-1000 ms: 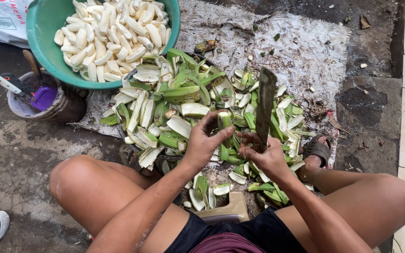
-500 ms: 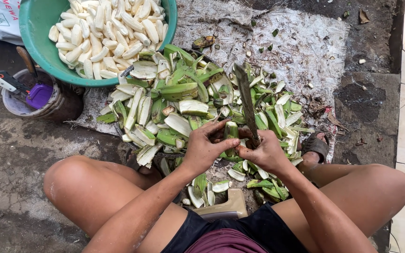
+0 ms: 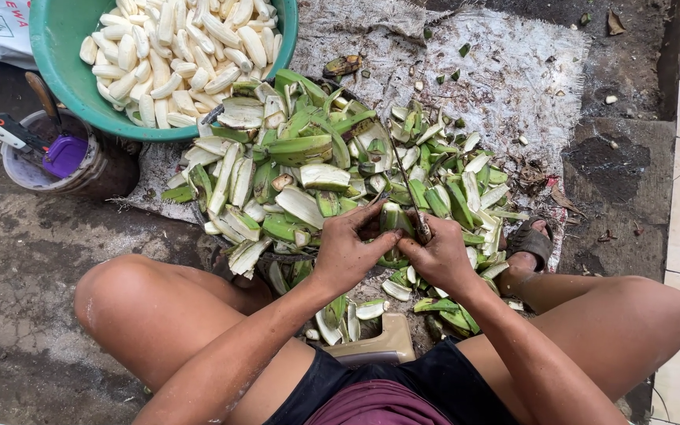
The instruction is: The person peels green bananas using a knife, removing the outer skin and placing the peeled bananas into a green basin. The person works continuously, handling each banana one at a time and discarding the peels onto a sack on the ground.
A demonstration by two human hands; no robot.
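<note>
My left hand [image 3: 346,250] grips a green unpeeled banana [image 3: 393,219] just above my knees. My right hand [image 3: 440,253] is closed around the handle of a long dark knife [image 3: 406,182], whose blade now shows edge-on and points away from me over the banana. Both hands touch at the banana. Under and beyond them lies a big heap of green banana peels [image 3: 308,165]. A green basin [image 3: 64,71] at the upper left is full of peeled white bananas [image 3: 175,47].
A small bucket [image 3: 80,169] with a purple lid and tools stands left of the basin. A sack cloth [image 3: 505,79] covers the ground under the peels. My sandalled foot [image 3: 530,245] rests at right, a low stool [image 3: 379,345] shows between my legs, and a sneaker toe sits at the lower left.
The knife blade has turned from flat and broad to edge-on and swung left toward the banana. My two hands have closed in together on the banana.
</note>
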